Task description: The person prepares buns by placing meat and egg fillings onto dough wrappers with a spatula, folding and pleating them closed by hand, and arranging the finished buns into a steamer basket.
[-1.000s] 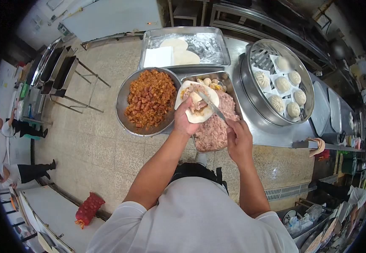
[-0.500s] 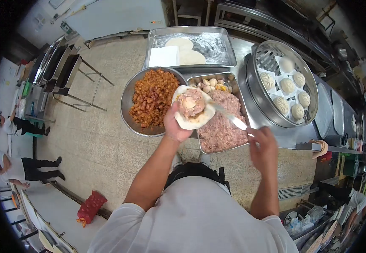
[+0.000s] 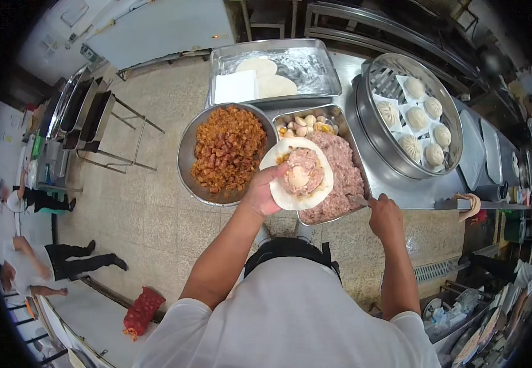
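The dough round [image 3: 290, 143] is at the centre of the frame, lying flat on my left hand [image 3: 265, 191] and topped with a mound of pink filling [image 3: 303, 175]. My left thumb clamps its left edge; the fingers beneath are hidden, so I cannot tell their spread. My right hand [image 3: 386, 216], right of centre, is closed on the flat blade [image 3: 360, 200], whose end touches the minced meat [image 3: 339, 162] in the metal tray [image 3: 364, 165]. Pale rounded pieces [image 3: 309, 124] occupy that tray's upper end.

Left of it stands a steel bowl [image 3: 183, 162] of chunky orange-brown mix [image 3: 229, 141]. At top centre, a floured pan [image 3: 336, 80] carries flat dough discs [image 3: 277, 88] and a white stack [image 3: 235, 88]. At upper right, a round steamer [image 3: 370, 147] contains seven pleated buns [image 3: 417, 118] on paper squares.

The metal counter [image 3: 422, 187] is shiny. Floor: speckled tile [image 3: 149, 208], with a grate [image 3: 438, 270] at lower right. A red net sack [image 3: 142, 311] lies at lower left. Two people in white tops and dark trousers appear at the left edge; a white cabinet [image 3: 161, 34] stands at upper left.
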Demonstrator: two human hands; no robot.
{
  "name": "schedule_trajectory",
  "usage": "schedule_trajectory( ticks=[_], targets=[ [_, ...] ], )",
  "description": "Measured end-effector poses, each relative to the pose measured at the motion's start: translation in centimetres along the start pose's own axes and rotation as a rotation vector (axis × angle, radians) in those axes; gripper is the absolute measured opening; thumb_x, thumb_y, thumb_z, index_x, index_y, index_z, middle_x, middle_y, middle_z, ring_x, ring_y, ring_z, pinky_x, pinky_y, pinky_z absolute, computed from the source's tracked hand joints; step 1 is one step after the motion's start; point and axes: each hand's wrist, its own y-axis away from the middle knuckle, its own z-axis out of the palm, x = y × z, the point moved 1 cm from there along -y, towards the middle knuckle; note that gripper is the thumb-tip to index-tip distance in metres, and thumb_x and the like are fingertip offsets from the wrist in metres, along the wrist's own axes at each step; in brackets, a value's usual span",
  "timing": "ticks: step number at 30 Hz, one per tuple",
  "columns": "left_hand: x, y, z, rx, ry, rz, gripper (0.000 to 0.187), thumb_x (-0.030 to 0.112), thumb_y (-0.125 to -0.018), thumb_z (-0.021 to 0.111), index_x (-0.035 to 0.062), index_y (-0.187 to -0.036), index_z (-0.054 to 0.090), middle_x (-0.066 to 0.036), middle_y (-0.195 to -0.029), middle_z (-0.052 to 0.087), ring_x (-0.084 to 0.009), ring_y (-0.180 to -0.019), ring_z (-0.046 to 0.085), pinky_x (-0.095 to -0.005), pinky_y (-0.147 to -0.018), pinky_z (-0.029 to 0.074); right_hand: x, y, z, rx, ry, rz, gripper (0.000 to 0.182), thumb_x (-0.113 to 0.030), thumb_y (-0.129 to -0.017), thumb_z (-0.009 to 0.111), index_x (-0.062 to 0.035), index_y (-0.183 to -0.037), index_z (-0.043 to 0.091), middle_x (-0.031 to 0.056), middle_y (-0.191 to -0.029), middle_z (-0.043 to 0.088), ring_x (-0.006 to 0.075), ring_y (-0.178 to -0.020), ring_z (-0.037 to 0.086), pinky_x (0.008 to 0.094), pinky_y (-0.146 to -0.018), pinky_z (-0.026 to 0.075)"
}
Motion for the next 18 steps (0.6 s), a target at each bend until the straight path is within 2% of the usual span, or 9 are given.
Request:
schedule_trajectory(
  ticks=[2,5,7,8,9,11,15,18],
  targets=[
    [0.0,0.0,0.6,-0.024,-0.002,-0.006,0.061,0.021,-0.088,0.068,0.0009,-0.140,0.044,-0.018,-0.134,0.058,-0.0339,-0.120,0.060,-0.0529,-0.105,0.047,0.1,0.0,-0.2,-0.070,-0.021,0.045,0.018,-0.006,-0.085,0.056,-0.0060,-0.096,0.070,0.0173,-0.095,0.063,0.0345,-0.088,0.067,0.0476,-0.074,0.054],
    [0.5,0.9,2.0,0.070,-0.159,0.066,0.066,0.027,-0.087,0.070,0.0014,-0.141,0.043,-0.019,-0.134,0.057,-0.0349,-0.123,0.058,-0.0537,-0.107,0.045,0.7,0.5,-4.0,-0.081,0.039,0.018,0.021,-0.005,-0.084,0.055,-0.0075,-0.099,0.070,0.0175,-0.095,0.063,0.0354,-0.086,0.067,0.0485,-0.073,0.054],
    [0.9,1.9,4.2,-0.125,0.136,0.241,0.071,0.033,-0.085,0.071,0.0021,-0.143,0.042,-0.020,-0.137,0.055,-0.0364,-0.126,0.055,-0.0548,-0.110,0.041,0.8,1.1,-7.4,-0.028,0.024,0.061,0.022,-0.004,-0.084,0.054,-0.0080,-0.101,0.069,0.0178,-0.095,0.063,0.0362,-0.086,0.067,0.0490,-0.073,0.053],
    [1.3,2.3,3.6,-0.135,0.161,0.231,0.073,0.036,-0.085,0.070,0.0026,-0.143,0.041,-0.021,-0.139,0.053,-0.0383,-0.129,0.052,-0.0552,-0.112,0.038,0.7,1.4,-8.2,0.025,0.012,0.113,0.024,-0.004,-0.084,0.054,-0.0084,-0.102,0.069,0.0182,-0.094,0.063,0.0370,-0.086,0.066,0.0495,-0.073,0.053],
    [1.8,2.7,2.6,-0.130,0.165,0.222,0.073,0.036,-0.085,0.070,0.0026,-0.143,0.041,-0.021,-0.139,0.053,-0.0383,-0.129,0.052,-0.0552,-0.112,0.038,0.6,1.2,-8.0,0.017,0.010,0.120,0.024,-0.004,-0.084,0.054,-0.0084,-0.102,0.069,0.0182,-0.094,0.063,0.0370,-0.086,0.066,0.0495,-0.073,0.053],
    [2.9,3.2,0.1,0.105,-0.100,0.191,0.070,0.035,-0.087,0.069,0.0023,-0.143,0.042,-0.021,-0.140,0.052,-0.0387,-0.129,0.052,-0.0553,-0.112,0.039,0.1,0.1,-7.8,0.193,-0.160,0.054,0.024,-0.004,-0.084,0.052,-0.0075,-0.102,0.069,0.0188,-0.092,0.063,0.0386,-0.086,0.065,0.0497,-0.074,0.053],
    [2.9,4.1,-2.6,0.127,0.059,0.213,0.067,0.034,-0.090,0.066,0.0014,-0.143,0.043,-0.021,-0.142,0.051,-0.0385,-0.130,0.051,-0.0552,-0.111,0.039,-2.1,-2.1,-3.7,0.195,-0.236,-0.042,0.024,-0.005,-0.083,0.052,-0.0065,-0.102,0.068,0.0188,-0.089,0.063,0.0388,-0.082,0.066,0.0491,-0.072,0.053],
    [3.0,4.7,-3.3,0.164,0.030,0.268,0.063,0.029,-0.089,0.066,0.0018,-0.141,0.045,-0.021,-0.139,0.054,-0.0378,-0.128,0.053,-0.0550,-0.110,0.041,-3.4,-2.7,-2.1,0.244,-0.299,-0.087,0.024,-0.005,-0.083,0.053,-0.0064,-0.101,0.068,0.0193,-0.088,0.063,0.0381,-0.082,0.066,0.0478,-0.072,0.054]
  ],
)
